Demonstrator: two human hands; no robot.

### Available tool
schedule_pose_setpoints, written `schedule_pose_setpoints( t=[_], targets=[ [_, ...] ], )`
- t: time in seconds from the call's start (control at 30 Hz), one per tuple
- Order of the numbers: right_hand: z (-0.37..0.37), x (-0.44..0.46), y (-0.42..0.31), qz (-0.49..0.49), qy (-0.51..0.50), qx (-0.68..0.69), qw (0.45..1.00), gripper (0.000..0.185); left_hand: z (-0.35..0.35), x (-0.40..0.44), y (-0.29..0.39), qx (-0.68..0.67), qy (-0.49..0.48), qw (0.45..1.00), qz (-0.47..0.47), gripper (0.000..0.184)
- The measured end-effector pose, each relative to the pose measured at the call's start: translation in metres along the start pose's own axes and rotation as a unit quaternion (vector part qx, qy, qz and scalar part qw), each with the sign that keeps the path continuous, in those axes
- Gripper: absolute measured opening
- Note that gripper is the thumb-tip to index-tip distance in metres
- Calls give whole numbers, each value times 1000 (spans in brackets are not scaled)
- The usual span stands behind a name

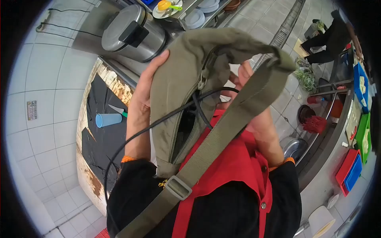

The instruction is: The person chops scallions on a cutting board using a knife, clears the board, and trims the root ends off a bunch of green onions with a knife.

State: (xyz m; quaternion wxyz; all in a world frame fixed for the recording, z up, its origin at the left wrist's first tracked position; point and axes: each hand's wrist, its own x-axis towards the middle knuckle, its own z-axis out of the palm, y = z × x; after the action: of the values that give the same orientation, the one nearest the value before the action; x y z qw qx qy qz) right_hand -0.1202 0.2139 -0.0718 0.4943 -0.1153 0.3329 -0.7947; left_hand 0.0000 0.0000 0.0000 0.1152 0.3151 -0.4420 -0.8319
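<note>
Seemingly to keep its opening [185, 126] upward, the left hand [149, 79] is clasping the green bag [168, 85] before the chest, while the right hand [260, 123] is bending behind the strap [222, 146], its grip impossible to tell

A blue cup [108, 120] lies on its side beside a green-handled knife [118, 110] on black sheeting [104, 139].
</note>
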Motion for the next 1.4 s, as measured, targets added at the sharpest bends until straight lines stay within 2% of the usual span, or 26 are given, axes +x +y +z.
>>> schedule_pose_setpoints(
  t=[0.07,0.17,0.2,0.23,0.3,0.37,0.43,0.47,0.57,0.6,0.63,0.67,0.73,0.8,0.83,0.87,0.9,0.93,1.0,1.03,1.1,1.13,1.23,1.3,1.37,1.4],
  targets=[
    [9,-2,-12,-18,-2,13,1000,85,8,-2,10,-8,-23,999,-25,48],
    [27,22,-43,-49,-25,-50,997,83,6,29,17,19,-78,995,-53,51],
    [26,26,-41,-74,0,-147,986,83,5,34,18,22,-75,995,-55,51],
    [16,36,-37,-74,1,-147,986,83,7,41,15,58,-39,995,-67,54],
    [-15,65,-21,69,66,-68,993,86,8,54,9,93,-5,992,-83,57],
    [-34,90,-8,32,84,-91,992,79,6,66,0,133,22,984,-118,63],
    [-41,112,-5,130,89,-97,983,70,-1,76,-2,161,10,979,-126,68],
    [-42,116,-1,81,60,-78,992,62,-3,82,-1,209,-14,971,-113,71],
    [-35,139,2,99,103,-13,990,55,-24,107,4,277,-51,955,-93,78],
    [-42,150,4,117,105,-29,987,65,-30,112,8,333,-56,938,-75,76],
    [-48,160,6,117,105,-28,987,65,-34,115,13,389,-60,917,-58,74],
    [-54,169,7,104,110,-14,988,69,-37,115,21,389,-60,917,-59,74],
    [-57,184,1,83,115,-8,990,77,-28,104,48,554,-134,821,22,84],
    [-78,208,10,72,118,12,990,78,3,82,90,750,-195,625,95,91],
    [-93,217,22,65,122,33,990,79,17,76,106,746,-254,607,103,90],
    [-113,228,33,36,76,-3,996,79,31,72,120,739,-310,588,110,89],
    [-112,232,31,41,72,-2,997,79,48,68,132,683,-398,606,85,84],
    [-108,240,28,39,73,45,996,72,67,67,143,621,-480,616,64,80],
    [-84,242,5,31,56,114,991,62,119,63,160,543,-591,595,37,69],
    [-82,241,-3,35,53,115,991,62,141,55,166,544,-587,598,35,69],
    [-87,248,-21,109,13,156,982,61,179,45,170,558,-640,487,205,53],
    [-96,255,-26,133,-7,114,984,60,197,43,170,573,-638,458,235,53],
    [-111,252,-44,143,14,49,988,57,234,55,178,623,-604,426,256,54],
    [-105,237,-71,194,10,25,981,51,255,59,182,669,-571,396,263,55],
    [-108,224,-75,84,-74,-71,991,45,266,64,188,714,-523,381,266,56],
    [-100,216,-91,118,-95,-76,986,39,269,66,192,738,-492,378,266,56]
  ],
)
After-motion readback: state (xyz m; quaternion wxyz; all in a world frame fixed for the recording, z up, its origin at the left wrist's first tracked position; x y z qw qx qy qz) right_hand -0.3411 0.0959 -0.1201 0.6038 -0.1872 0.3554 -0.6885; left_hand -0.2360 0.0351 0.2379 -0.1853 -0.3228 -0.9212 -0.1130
